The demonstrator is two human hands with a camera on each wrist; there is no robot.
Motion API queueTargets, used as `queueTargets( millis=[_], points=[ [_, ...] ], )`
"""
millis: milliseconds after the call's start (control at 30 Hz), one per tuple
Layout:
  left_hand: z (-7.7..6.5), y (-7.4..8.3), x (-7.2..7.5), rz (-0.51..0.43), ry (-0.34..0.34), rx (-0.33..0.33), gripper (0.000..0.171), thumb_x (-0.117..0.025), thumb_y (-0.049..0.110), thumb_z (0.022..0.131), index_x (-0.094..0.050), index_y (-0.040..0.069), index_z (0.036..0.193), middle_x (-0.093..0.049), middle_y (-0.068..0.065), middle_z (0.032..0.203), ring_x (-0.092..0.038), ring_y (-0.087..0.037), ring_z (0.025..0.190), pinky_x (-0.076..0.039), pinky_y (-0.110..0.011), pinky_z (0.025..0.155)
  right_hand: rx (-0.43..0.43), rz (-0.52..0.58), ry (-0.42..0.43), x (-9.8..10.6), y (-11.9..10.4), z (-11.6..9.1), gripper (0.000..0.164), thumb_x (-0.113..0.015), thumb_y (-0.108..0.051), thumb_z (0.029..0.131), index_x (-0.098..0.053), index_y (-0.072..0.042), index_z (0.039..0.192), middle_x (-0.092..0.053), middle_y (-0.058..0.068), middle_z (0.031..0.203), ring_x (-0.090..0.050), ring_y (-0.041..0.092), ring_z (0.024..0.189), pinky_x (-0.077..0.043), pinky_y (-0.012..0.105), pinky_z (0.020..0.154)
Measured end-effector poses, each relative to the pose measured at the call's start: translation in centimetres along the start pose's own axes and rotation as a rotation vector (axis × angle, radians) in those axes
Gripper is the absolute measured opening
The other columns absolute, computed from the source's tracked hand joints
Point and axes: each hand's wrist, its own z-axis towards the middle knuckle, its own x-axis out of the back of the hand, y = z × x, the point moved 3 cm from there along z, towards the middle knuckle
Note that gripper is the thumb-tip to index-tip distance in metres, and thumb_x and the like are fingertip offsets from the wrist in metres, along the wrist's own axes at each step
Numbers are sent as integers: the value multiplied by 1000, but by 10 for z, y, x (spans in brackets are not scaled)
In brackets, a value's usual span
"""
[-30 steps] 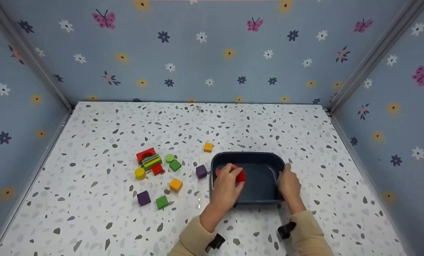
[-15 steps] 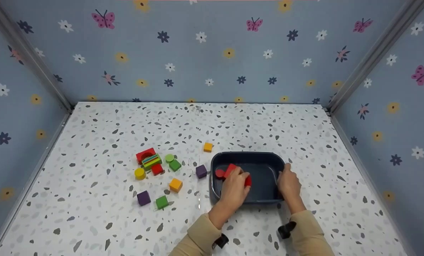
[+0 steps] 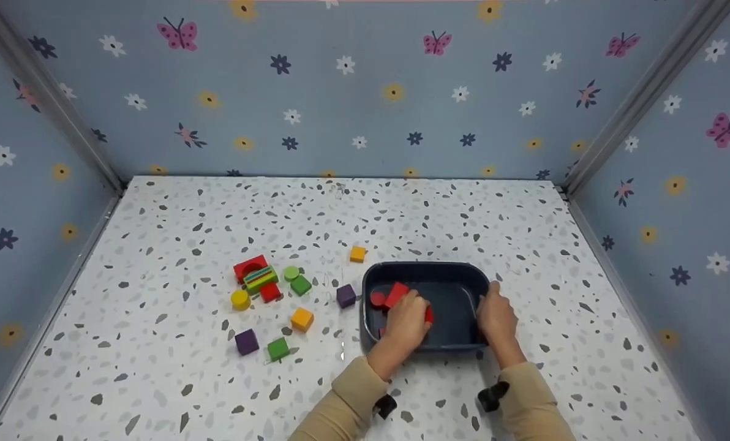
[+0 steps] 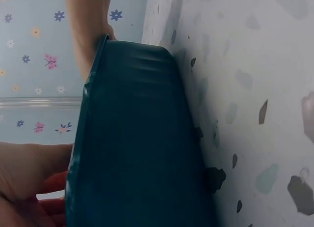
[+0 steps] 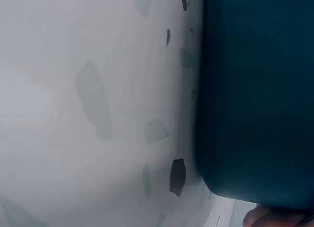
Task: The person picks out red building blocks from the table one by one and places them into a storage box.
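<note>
A dark blue rectangular bin point(image 3: 457, 306) stands on the speckled tabletop. My left hand point(image 3: 406, 318) reaches into it, fingers curled over a red block point(image 3: 428, 314) that is mostly hidden. Beside those fingers lie a red rectangular block point(image 3: 396, 295) and a red round block point(image 3: 377, 299); a bit of another red piece shows near the wrist. My right hand point(image 3: 497, 315) grips the bin's right rim. In the left wrist view, the bin's outer wall point(image 4: 132, 138) hides most of the left hand point(image 4: 29, 173). The right wrist view shows mainly the bin's side point(image 5: 255, 99).
Left of the bin are a purple cube point(image 3: 346, 296), an orange cube point(image 3: 302, 320), a green cube point(image 3: 278, 349) and another purple cube point(image 3: 247, 342). Farther left, a red arch point(image 3: 250, 267) touches a striped green block point(image 3: 261, 280). A small orange block point(image 3: 357, 254) lies behind.
My left hand has moved right and lower inside the bin with a red block, uncovering the red rectangular and round blocks. The right hand stays at the rim.
</note>
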Motion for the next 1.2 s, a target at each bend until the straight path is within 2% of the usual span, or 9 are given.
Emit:
queueTargets(
  millis=[200,300,533,733,900,1100,1200],
  points=[
    [4,-2,-8,31,-24,7,16,-80,17,66,-69,9,76,-57,-6,77,-59,-21,73,-50,-31,60,-7,-2,-4,0,0,0,28,-41,-14,93,-36,3,115,-55,35,93,-56,48,80,-43,56,62],
    [6,-2,-12,44,-28,7,12,-78,12,67,-66,9,67,-57,-5,73,-59,-20,69,-49,-31,57,-10,0,-4,0,0,0,29,-41,-14,93,-36,2,116,-55,35,94,-56,47,81,-43,56,63],
    [7,-4,-19,13,-65,12,15,-71,2,67,-63,9,56,-57,-5,67,-59,-18,63,-49,-28,55,10,-16,18,-1,-1,-2,26,-42,-12,93,-37,3,113,-55,35,92,-57,46,77,-45,54,60],
    [9,-6,-24,26,-111,51,14,-70,2,70,-62,8,60,-59,-6,68,-60,-19,64,-50,-31,56,6,-15,12,-1,-1,-1,27,-42,-12,93,-36,4,115,-55,35,93,-57,46,79,-45,54,61],
    [11,-6,-28,64,-138,70,11,-74,3,67,-64,6,67,-63,-8,73,-62,-21,68,-50,-33,57,2,-14,16,-1,-1,-1,27,-42,-12,93,-37,4,115,-55,35,93,-57,46,80,-44,55,62],
    [13,-5,-30,104,-163,83,18,-76,6,66,-65,4,81,-65,-10,80,-62,-22,71,-50,-35,58,-8,-10,7,-1,0,-1,28,-42,-13,93,-36,3,115,-55,35,94,-57,47,82,-44,55,63],
    [13,-5,-31,106,-178,93,20,-76,6,65,-66,4,82,-65,-10,81,-62,-23,72,-50,-35,58,-11,-10,1,-1,1,-1,27,-42,-13,93,-36,2,115,-55,35,94,-57,47,82,-44,55,63]
  ],
)
